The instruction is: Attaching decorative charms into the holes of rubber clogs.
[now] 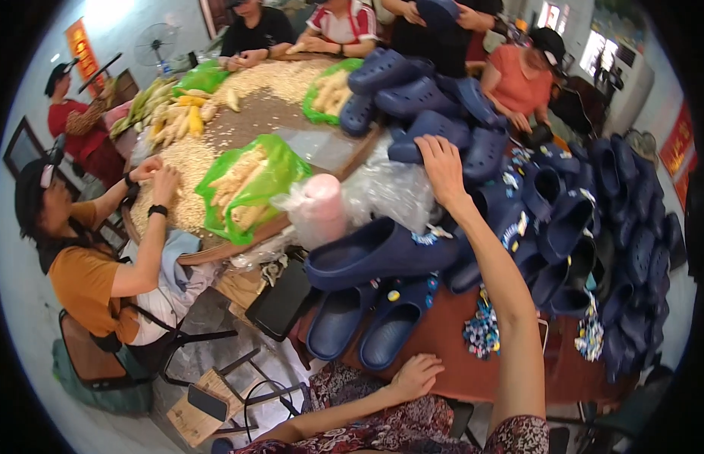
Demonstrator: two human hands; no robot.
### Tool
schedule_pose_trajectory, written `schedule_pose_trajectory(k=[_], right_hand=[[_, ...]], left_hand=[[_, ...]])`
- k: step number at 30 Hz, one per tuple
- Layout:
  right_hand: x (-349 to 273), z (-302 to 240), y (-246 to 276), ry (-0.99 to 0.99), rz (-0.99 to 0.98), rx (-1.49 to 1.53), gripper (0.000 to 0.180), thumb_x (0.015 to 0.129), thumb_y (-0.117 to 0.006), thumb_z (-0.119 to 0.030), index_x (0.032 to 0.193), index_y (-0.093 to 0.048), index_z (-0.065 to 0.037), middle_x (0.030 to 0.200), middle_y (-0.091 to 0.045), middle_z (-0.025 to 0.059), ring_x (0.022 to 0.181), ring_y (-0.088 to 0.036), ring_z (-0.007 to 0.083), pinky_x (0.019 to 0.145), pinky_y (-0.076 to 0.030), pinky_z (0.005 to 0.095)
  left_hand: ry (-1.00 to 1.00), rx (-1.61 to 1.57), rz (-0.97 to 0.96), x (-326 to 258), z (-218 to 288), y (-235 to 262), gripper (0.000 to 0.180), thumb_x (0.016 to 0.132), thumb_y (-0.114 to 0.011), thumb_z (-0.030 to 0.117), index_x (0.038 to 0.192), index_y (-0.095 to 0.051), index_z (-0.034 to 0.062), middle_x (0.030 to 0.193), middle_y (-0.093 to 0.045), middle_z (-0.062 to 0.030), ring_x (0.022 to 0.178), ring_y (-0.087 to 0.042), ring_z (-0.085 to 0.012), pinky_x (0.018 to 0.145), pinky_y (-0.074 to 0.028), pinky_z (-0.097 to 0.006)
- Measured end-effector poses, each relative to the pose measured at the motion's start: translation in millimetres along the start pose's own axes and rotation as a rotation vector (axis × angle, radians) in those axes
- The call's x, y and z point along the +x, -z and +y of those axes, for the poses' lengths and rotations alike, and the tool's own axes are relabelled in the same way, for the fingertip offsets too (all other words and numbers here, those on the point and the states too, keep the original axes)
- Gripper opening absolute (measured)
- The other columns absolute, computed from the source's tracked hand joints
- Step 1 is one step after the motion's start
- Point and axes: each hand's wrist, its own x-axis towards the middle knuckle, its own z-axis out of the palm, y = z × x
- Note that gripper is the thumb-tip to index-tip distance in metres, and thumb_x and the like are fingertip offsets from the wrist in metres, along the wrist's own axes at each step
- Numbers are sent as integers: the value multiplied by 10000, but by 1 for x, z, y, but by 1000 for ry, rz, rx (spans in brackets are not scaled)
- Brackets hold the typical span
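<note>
My right hand (441, 166) is stretched far forward, its fingers closed over the edge of a navy clog (428, 130) at the front of a pile. My left hand (417, 377) lies at the near table edge, fingers loosely extended with nothing in them. Just beyond it stands a pair of navy clogs (391, 333), with small charms on their uppers. Another navy clog (359, 257) rests across behind that pair, a bunch of charms (426, 237) at its toe. Blue, white and yellow charm clusters (482, 333) lie on the table right of my left hand.
Navy clogs (632, 250) are heaped along the right. A pink roll (322, 208) and clear plastic bags (390, 185) stand ahead. On the left, people work around a round tray of pale kernels (185, 181) with corn cobs in green bags (253, 181). A phone (207, 401) lies on a wooden stool (187, 424).
</note>
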Motion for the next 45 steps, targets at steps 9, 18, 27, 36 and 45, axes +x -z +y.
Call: schedule_pose_trajectory(k=[9, 18, 27, 36, 45], right_hand=[[-58, 5, 119, -229, 248, 280, 605, 653, -726, 12, 1210, -492, -28, 1176, -546, 161, 1094, -511, 356, 928, -406, 422], [-148, -62, 285, -737, 468, 643, 653, 780, -719, -108, 1308, -363, 37, 1200, -480, 109, 1124, -482, 217, 985, -369, 336], [-262, -77, 314, -1127, 340, 1212, 835, 807, -716, -442, 1376, -311, 16, 1254, -479, 95, 1174, -457, 193, 1012, -347, 344], [-327, -74, 255, -1370, 487, 1735, 522, 956, -511, -279, 1379, -376, -5, 1394, -439, 87, 1296, -396, 221, 1114, -252, 393], [-326, -94, 205, -1675, 48, 1597, 308, 989, -394, -148, 1263, -498, -52, 1261, -551, 81, 1137, -539, 190, 963, -438, 415]], left_hand=[[-17, 11, 18, -1, 14, 1, 263, 727, -621, 43, 988, -648, 61, 1069, -615, -96, 1029, -567, -297, 861, -474, -399], [155, -166, 65, 15, 18, 12, 227, 819, -540, -30, 1013, -650, 13, 1045, -653, -134, 956, -613, -300, 830, -490, -361], [905, -1781, 165, 30, 26, 39, 664, 981, -275, 537, 1412, -319, 34, 1369, -452, -162, 1216, -494, -276, 986, -407, -454], [634, -1056, 285, -45, 53, 39, 528, 932, -551, 381, 1260, -456, -21, 1270, -521, -127, 1148, -521, -233, 997, -382, -323], [361, -130, 394, -71, 64, 56, 237, 626, -833, 96, 804, -678, 70, 1193, -538, -132, 1219, -410, -367, 990, -328, -471]])
